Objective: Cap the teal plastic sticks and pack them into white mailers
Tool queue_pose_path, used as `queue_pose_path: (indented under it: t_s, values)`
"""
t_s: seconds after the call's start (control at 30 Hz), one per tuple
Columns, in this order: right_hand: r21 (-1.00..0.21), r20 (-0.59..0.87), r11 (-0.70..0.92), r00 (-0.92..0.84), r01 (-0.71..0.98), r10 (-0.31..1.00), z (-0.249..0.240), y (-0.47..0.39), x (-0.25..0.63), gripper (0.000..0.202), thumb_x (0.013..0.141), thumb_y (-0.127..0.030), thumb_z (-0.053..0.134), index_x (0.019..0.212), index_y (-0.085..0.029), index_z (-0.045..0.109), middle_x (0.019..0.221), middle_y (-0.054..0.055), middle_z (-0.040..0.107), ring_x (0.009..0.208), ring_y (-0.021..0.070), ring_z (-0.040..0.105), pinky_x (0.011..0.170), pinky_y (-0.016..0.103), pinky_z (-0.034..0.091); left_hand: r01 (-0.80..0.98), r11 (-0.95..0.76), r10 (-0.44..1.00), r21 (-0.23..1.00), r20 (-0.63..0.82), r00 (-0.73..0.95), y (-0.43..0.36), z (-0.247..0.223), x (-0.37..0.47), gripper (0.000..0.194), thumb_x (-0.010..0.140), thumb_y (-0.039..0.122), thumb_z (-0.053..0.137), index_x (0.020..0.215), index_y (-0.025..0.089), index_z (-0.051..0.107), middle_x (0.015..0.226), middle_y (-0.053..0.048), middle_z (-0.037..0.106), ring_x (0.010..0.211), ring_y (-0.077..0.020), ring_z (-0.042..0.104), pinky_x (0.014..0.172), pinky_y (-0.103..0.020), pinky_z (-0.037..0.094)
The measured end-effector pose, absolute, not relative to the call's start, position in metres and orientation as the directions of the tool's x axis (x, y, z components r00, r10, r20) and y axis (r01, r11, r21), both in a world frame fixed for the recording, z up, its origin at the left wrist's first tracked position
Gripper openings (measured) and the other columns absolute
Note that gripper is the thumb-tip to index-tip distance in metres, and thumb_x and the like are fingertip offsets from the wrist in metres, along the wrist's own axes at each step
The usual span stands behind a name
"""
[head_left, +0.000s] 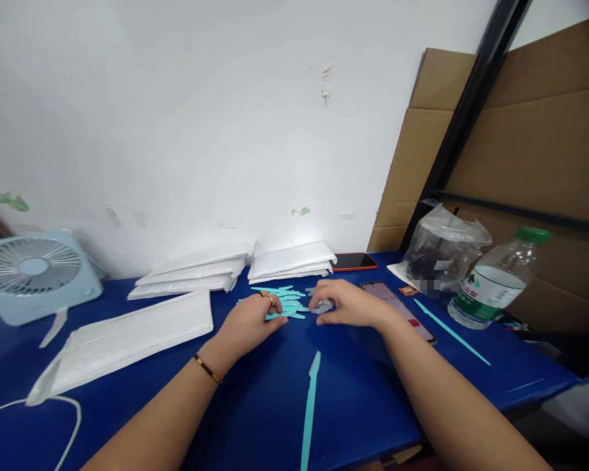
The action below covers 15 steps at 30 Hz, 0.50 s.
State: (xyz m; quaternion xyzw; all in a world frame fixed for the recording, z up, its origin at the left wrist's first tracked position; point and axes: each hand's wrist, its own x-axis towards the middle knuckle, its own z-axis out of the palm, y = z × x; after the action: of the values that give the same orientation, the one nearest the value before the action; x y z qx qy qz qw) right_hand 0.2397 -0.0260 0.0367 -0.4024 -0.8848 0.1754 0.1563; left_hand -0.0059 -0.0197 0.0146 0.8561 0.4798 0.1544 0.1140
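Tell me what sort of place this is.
Probably a small packing station: white padded mailer envelopes stacked on a blue table, flattened brown cardboard leaning nearby, thin turquoise plastic strips under both hands.

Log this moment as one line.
left hand: on teal sticks pile | right hand: on grey pieces | blue table: one long teal stick nearer

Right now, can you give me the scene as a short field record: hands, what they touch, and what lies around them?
left hand: on pile of teal strips
right hand: fingertips at small grey pieces
near edge: long teal stick
right side: water bottle, phone
back: white mailers, desk fan
surface: blue table
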Motion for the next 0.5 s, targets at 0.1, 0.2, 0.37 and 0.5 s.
queue_pose_path:
  t_s: [0.1,0.2,0.37,0.5]
  values:
    - [-0.505,-0.025,0.725,-0.848,0.468,0.53,0.036,-0.037,0.224,0.03,0.064,-0.034,0.073,0.092,-0.022,0.068,0.086,0.001,0.057,0.075,0.0124,0.053,0.061,0.019,0.04,0.757,-0.52,0.844,0.396,0.1,0.527,-0.025,0.016,-0.001,0.029,0.08,0.048,0.047,0.077,0.021,0.058,0.071,0.0,0.06,0.062,-0.0141,0.052,0.053,-0.024,0.033]
    - [-0.489,-0.102,0.74,-0.873,0.461,0.477,0.028,-0.04,0.211,0.019,0.066,-0.028,0.072,0.081,-0.018,0.068,0.081,0.001,0.056,0.07,0.0105,0.051,0.058,0.019,0.037,0.73,-0.526,0.826,0.437,0.06,0.56,-0.031,0.019,0.001,0.035,0.083,0.05,0.042,0.073,0.02,0.057,0.063,0.002,0.056,0.056,-0.0122,0.048,0.051,-0.023,0.031]
    - [-0.473,-0.06,0.645,-0.753,0.6,0.656,0.019,-0.034,0.21,0.011,0.074,-0.025,0.063,0.08,-0.016,0.063,0.069,-0.002,0.057,0.059,0.0084,0.049,0.051,0.018,0.031,0.69,-0.572,0.756,0.443,-0.041,0.653,-0.043,0.023,0.006,0.037,0.085,0.05,0.039,0.079,0.022,0.062,0.065,0.001,0.06,0.058,-0.0127,0.05,0.052,-0.023,0.031]
    - [-0.519,-0.028,0.57,-0.679,0.637,0.733,0.022,-0.029,0.221,0.011,0.076,-0.027,0.061,0.078,-0.017,0.062,0.065,-0.002,0.058,0.057,0.0085,0.05,0.051,0.018,0.032,0.723,-0.614,0.758,0.317,-0.016,0.652,-0.039,0.022,0.007,0.032,0.087,0.041,0.039,0.08,0.023,0.064,0.074,-0.001,0.065,0.067,-0.0153,0.055,0.059,-0.025,0.035]
